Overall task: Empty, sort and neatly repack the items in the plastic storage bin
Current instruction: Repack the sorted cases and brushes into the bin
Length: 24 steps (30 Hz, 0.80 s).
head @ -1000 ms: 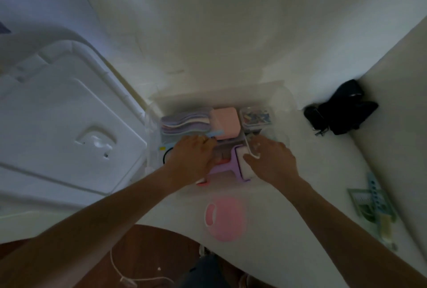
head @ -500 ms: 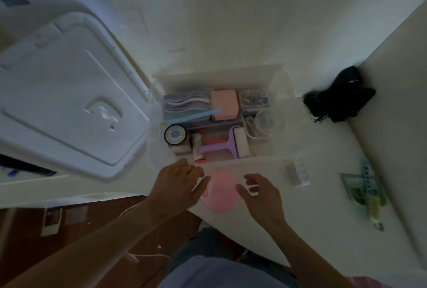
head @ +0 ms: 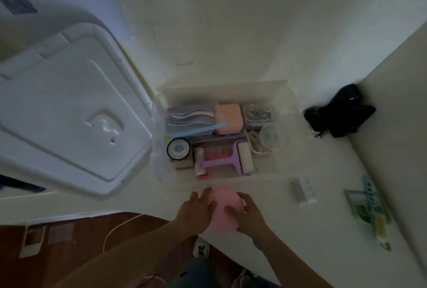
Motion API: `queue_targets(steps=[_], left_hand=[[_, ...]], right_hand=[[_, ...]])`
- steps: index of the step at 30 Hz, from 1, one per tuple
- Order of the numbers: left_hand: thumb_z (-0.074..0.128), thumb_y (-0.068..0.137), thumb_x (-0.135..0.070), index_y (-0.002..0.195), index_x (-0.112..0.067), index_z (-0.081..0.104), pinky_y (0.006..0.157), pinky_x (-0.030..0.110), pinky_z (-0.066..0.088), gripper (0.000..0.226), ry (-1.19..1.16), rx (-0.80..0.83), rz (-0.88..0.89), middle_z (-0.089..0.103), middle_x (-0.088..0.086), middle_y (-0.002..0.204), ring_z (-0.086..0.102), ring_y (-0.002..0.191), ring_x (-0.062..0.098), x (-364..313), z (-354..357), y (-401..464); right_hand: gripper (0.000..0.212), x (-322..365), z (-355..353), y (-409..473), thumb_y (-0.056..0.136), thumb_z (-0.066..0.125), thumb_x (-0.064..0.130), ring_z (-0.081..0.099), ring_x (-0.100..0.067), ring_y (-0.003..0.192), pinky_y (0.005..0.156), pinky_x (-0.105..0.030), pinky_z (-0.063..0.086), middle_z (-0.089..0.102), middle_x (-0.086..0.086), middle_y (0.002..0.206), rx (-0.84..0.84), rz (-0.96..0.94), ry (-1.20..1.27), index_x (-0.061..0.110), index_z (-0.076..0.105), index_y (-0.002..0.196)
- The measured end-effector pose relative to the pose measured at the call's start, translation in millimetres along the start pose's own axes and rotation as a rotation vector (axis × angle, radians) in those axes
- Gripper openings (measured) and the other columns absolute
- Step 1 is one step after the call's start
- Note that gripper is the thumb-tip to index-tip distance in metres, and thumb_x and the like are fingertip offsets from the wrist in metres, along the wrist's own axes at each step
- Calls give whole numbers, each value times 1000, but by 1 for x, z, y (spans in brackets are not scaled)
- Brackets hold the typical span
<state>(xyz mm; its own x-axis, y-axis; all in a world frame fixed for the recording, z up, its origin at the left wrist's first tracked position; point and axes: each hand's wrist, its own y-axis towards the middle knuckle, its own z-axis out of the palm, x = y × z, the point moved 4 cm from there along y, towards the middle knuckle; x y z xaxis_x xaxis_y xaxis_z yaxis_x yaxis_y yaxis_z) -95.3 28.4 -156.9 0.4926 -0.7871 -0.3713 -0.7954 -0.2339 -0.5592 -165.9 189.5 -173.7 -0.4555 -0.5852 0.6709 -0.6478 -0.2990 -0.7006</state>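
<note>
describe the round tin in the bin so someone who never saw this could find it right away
Start at the clear plastic bin in the middle of the white table, beside the big white lid. Look in its near left corner: the round tin sits there, left of the purple-handled roller. It is the only dark-rimmed disc with a pale face and blue flower.

Frame was dim overall, underexposed, with a greenish-grey cast. Light seemed soft and diffuse; no hard shadows anywhere. Brightest area was the pale wall at upper centre. The white lid [head: 69, 112] at left caught a cool, bluish light with a small glare spot near its moulded handle. The forearms and the floor along the bottom edge were darkest, nearly without detail. The black object [head: 342, 112] at right was a featureless silhouette. Wide-angle distortion was strong: the lid edge and counter [head: 288, 230] edges bowed. Both hands and the pink item [head: 225, 213] were slightly soft; fine detail inside the bin [head: 221, 90] was smeared.
</note>
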Motion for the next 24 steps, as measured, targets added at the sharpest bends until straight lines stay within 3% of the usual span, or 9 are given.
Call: queue_targets(steps=[3, 7, 12, 15, 18, 21, 24], left_hand=[[35, 105, -41, 155, -21, 23, 99, 32, 44, 55, -255, 4, -9, 57, 14, 138, 57, 121, 31, -11, -5, 3], [36, 104, -47, 137, -22, 48, 96, 34, 46, 44, -164, -107, 154, 64, 4, 127, 61, 113, 25, -42, -36, -28], [39, 88, -76, 106, -29, 66, 82, 30, 54, 57, -281, -220, 297, 74, -15, 88, 68, 79, 1, -83, -87, -71], [48, 89, -70, 101, -33, 70, 78, 24, 55, 44, -444, -296, 401, 73, -23, 82, 66, 71, -9, -106, -124, -86], [48, 91, -67, 100, -38, 69, 83, 23, 54, 36, -627, -259, 439, 73, -19, 86, 69, 75, -1, -119, -150, -71], [60, 80, -61, 97, -43, 70, 84, 37, 59, 27, -904, -230, 400, 75, -10, 94, 73, 83, 12, -121, -169, -38], [59, 85, -45, 86, -48, 71, 80, 36, 58, 12, -927, -289, 415, 75, -6, 90, 74, 85, 18, -121, -189, -10]], right_hand=[[56, 5, -6, -12, 77, 81, 39, 64, -28, 100, 75, -50, 61, 59, -8, 121, -7, 18, 85, 36, 50, 123], [51, 23, -39, -58, 72, 86, 35, 67, -28, 96, 66, -47, 62, 66, -7, 110, -88, -54, 180, 37, 60, 115], [50, 63, -93, -132, 63, 90, 28, 73, -28, 79, 61, -48, 61, 73, -2, 92, -134, -148, 191, 40, 68, 105], [46, 100, -115, -156, 65, 82, 26, 73, -25, 76, 58, -40, 59, 72, -5, 92, -176, -240, 180, 38, 67, 106], [46, 138, -135, -155, 67, 80, 30, 73, -25, 85, 64, -42, 61, 72, -5, 98, -196, -313, 177, 35, 67, 110], [47, 171, -153, -133, 71, 77, 33, 71, -27, 93, 68, -41, 61, 72, -8, 104, -200, -332, 215, 28, 65, 116], [50, 200, -155, -99, 76, 76, 36, 72, -29, 91, 68, -38, 60, 69, -9, 108, -208, -327, 211, 22, 62, 121]])
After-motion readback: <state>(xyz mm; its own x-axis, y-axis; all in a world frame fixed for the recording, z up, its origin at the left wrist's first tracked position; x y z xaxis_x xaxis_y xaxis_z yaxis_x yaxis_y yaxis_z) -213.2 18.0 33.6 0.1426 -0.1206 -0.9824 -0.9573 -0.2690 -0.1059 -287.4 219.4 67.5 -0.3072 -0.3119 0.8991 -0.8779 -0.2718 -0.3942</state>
